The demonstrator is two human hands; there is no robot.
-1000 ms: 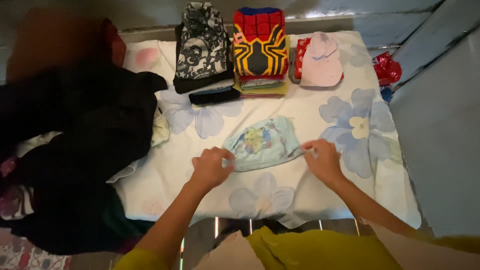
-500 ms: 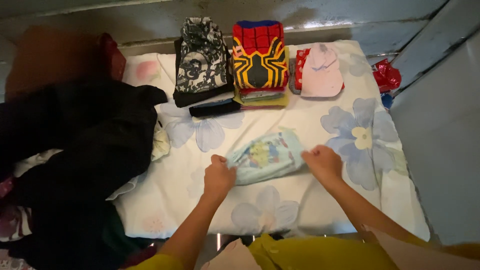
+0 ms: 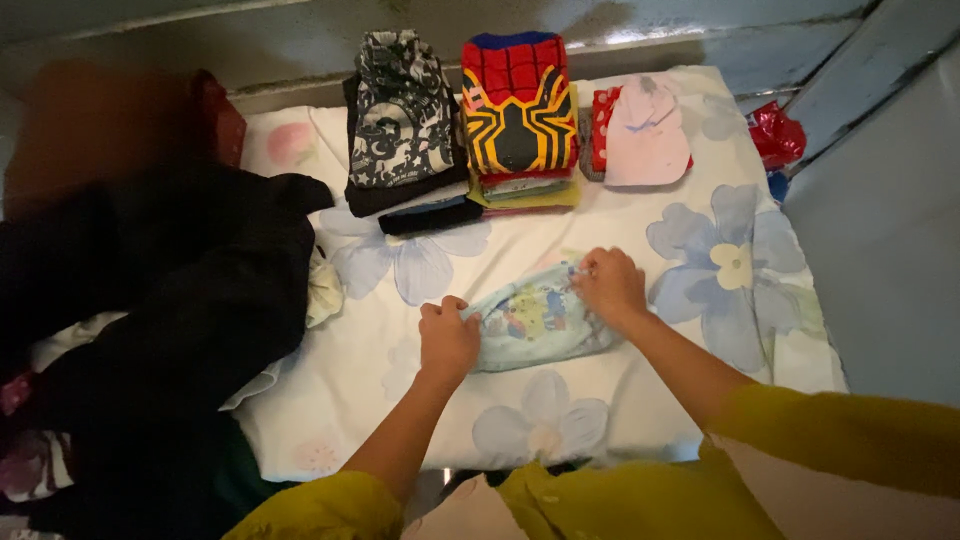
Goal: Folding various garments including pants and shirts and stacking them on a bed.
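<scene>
A small pale blue child's garment [image 3: 535, 322] with a cartoon print lies on a white sheet with blue flowers [image 3: 700, 260]. My left hand [image 3: 447, 340] pinches its left edge. My right hand [image 3: 608, 285] grips its upper right part, folded over toward the middle. Both arms wear yellow-green sleeves.
Along the far edge stand folded stacks: a black-and-white patterned one [image 3: 403, 115], a red, yellow and black spider-patterned one [image 3: 518, 105], and a pink piece over red fabric [image 3: 645, 130]. A dark heap of clothes [image 3: 170, 300] fills the left. A red item [image 3: 775, 135] and a grey wall are at the right.
My right hand has moved up and left, carrying the garment's right side over its middle. My left hand stays at the left edge.
</scene>
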